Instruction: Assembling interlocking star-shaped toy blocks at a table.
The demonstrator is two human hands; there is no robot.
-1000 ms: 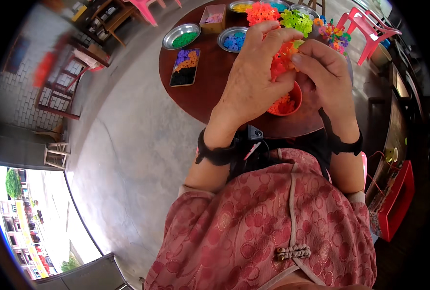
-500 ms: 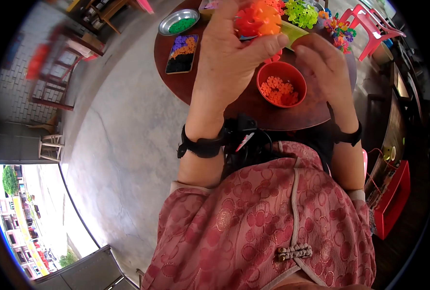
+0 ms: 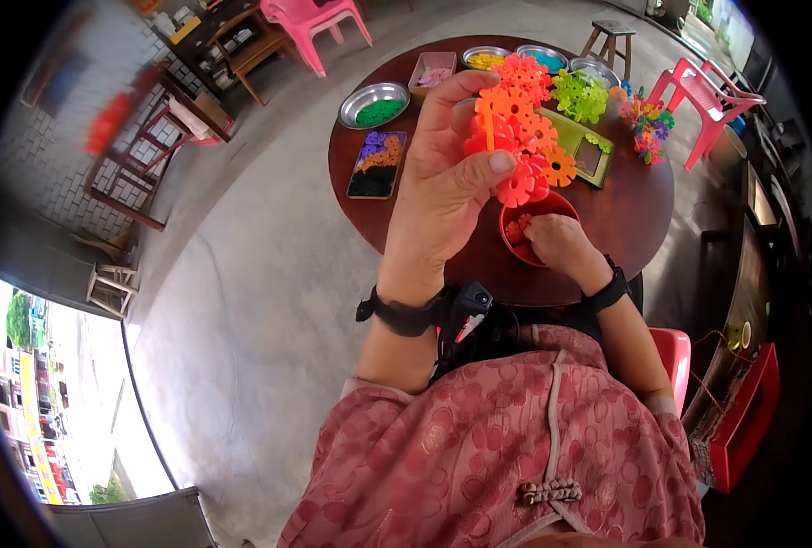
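Observation:
My left hand is raised over the round brown table and grips a cluster of orange and red snowflake-shaped plastic discs between thumb and fingers. My right hand is lower, with its fingers dipped into a red bowl of orange discs at the table's near edge; the fingertips are hidden among the pieces. Both wrists wear black bands.
Metal dishes of green pieces, yellow pieces and blue pieces ring the table, with a dark tray of purple and orange pieces, a green tray, and built green and multicoloured clusters. Pink chairs and a wooden stool stand around.
My right hand has let go of the cluster and dropped into the red bowl. My left hand alone holds the cluster up.

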